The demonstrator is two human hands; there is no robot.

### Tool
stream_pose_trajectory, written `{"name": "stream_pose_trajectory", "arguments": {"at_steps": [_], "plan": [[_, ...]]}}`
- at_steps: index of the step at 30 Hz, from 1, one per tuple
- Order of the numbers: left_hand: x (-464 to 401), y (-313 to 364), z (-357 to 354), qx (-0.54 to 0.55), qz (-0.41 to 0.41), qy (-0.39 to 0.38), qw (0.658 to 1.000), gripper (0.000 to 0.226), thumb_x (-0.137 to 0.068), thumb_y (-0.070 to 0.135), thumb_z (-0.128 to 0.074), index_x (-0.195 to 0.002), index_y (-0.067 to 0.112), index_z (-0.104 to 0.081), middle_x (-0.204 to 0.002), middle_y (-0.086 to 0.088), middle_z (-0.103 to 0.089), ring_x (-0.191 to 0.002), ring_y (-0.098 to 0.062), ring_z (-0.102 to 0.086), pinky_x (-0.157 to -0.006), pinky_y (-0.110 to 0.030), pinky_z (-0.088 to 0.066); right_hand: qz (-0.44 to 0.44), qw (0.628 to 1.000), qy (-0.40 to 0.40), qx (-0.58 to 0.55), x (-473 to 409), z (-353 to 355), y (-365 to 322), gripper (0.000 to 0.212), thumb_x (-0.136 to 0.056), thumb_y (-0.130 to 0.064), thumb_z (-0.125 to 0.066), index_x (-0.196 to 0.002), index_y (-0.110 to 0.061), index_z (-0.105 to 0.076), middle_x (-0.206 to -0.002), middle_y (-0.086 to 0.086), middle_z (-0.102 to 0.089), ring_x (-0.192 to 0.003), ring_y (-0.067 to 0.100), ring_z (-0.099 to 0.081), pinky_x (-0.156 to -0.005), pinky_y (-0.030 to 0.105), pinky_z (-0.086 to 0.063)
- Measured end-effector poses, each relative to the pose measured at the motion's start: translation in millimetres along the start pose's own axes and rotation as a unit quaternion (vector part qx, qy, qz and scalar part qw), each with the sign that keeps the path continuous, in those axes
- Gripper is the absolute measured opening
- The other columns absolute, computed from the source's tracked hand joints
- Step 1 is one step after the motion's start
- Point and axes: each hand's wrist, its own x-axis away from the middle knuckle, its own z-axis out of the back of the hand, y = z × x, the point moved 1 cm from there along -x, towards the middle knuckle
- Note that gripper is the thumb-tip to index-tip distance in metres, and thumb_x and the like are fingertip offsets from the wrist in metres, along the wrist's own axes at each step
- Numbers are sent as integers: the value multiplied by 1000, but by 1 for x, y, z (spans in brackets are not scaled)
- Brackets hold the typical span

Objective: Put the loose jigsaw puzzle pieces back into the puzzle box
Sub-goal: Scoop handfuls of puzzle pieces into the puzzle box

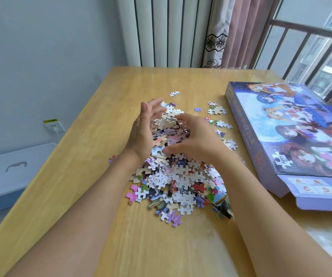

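A heap of loose jigsaw pieces [181, 182] lies in the middle of the wooden table [93, 148]. My left hand [143, 132] and my right hand [195, 138] cup a bunch of pieces [168, 126] between them at the far end of the heap, the left palm upright, the right hand curved over the top. Scattered single pieces [219, 110] lie further back and to the right. The purple puzzle box [293, 128] lies flat on the right of the table, its near end flap [317, 196] folded open.
A blue lidded storage bin [11, 172] stands on the floor to the left, below a wall socket [54, 125]. Behind the table are a white radiator [165, 31] and a curtain [237, 31]; a barred window [317, 47] is at the right.
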Motion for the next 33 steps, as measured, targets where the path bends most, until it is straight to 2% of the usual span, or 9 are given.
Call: {"name": "stream_pose_trajectory", "arguments": {"at_steps": [4,8,11,14,18,21,25,30,33], "plan": [[0,-1,-1,-8,-15,15,1000,108,-68,99,-9,-141,32,-51,-135,11,-60,-129,-1,-50,-109,-27,-32,-16,999,27,-26,-4,3,1,78,-60,-21,-96,-130,-17,-62,-116,1,-67,-84,9,-68,-58,14,-50],[0,-5,-3,-49,-22,26,998,78,-92,70,-10,-142,26,-52,-133,7,-61,-128,-1,-50,-103,-10,-35,-58,994,35,-90,-5,3,4,58,-63,-16,-92,-114,-23,-66,-96,-4,-63,-54,1,-57,-38,10,-42],[0,-6,-5,-59,6,1,998,68,-97,60,-12,-141,28,-52,-133,6,-60,-123,9,-46,-78,8,-31,-101,987,32,-122,-3,6,4,66,-61,-25,-94,-122,-20,-67,-93,-3,-66,-65,1,-63,-53,30,-57],[-1,-6,-5,-55,17,-22,998,70,-95,61,-8,-143,31,-50,-135,9,-58,-116,24,-40,-80,11,-25,-135,981,1,-137,-4,8,4,83,-58,-41,-95,-131,-19,-62,-99,-7,-66,-86,7,-65,-65,27,-49],[-2,-6,-6,-24,10,-29,999,72,-94,61,-7,-143,29,-49,-134,11,-59,-127,13,-43,-97,-2,-25,-138,988,-17,-65,-2,2,-6,89,-58,-33,-96,-135,-15,-56,-72,-6,-63,-56,5,-61,-42,17,-41],[-3,-5,-5,-10,0,-20,1000,71,-95,60,-8,-140,27,-52,-131,9,-62,-129,4,-47,-101,-12,-27,-139,988,5,-60,-1,-4,-9,73,-65,-15,-88,-132,-12,-58,-74,2,-63,-52,14,-59,-42,22,-43],[-5,-3,0,-8,-9,29,1000,72,-96,60,-9,-135,24,-57,-128,8,-65,-125,0,-53,-101,-21,-35,-166,978,31,-125,-2,5,-2,39,-64,-12,-91,-98,-14,-71,-66,-1,-63,-42,8,-53,-37,17,-38],[-6,-2,6,-10,-19,81,997,61,-97,59,-12,-118,32,-63,-120,7,-69,-119,-5,-59,-109,-45,-42,-198,935,70,-287,2,22,3,30,-66,-13,-92,-89,-9,-74,-86,14,-73,-73,33,-65,-63,45,-52],[-4,-2,5,-20,-21,82,996,61,-98,58,-16,-120,27,-64,-119,6,-69,-119,-6,-59,-109,-46,-42,-255,879,67,-397,2,25,6,36,-70,-14,-90,-98,2,-72,-99,20,-65,-81,29,-52,-69,42,-45]]}}
